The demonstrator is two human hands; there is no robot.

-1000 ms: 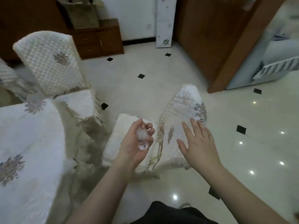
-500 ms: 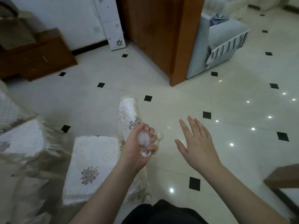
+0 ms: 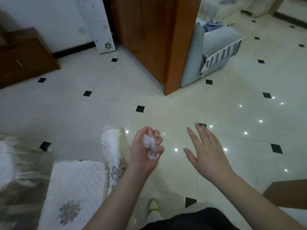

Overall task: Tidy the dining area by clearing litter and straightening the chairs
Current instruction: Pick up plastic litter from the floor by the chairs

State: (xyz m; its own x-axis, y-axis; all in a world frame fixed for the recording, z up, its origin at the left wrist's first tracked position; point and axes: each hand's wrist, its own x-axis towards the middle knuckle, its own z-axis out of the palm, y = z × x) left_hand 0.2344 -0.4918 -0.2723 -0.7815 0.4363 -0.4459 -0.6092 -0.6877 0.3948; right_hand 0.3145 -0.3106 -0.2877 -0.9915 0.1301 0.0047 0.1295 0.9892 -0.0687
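Tiled floor (image 3: 232, 163); left hand (image 3: 144, 151) clutches crumpled plastic (image 3: 149, 142); no legible writing.

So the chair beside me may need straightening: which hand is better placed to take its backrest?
The right hand, probably: it is open and holds nothing. The left hand is nearer the chair backrest but grips crumpled plastic litter.

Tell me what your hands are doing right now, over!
Left hand gripping crumpled clear plastic wrapper. Right hand open, empty, over the tiled floor. Covered chair just left of the left hand. No bin in sight.
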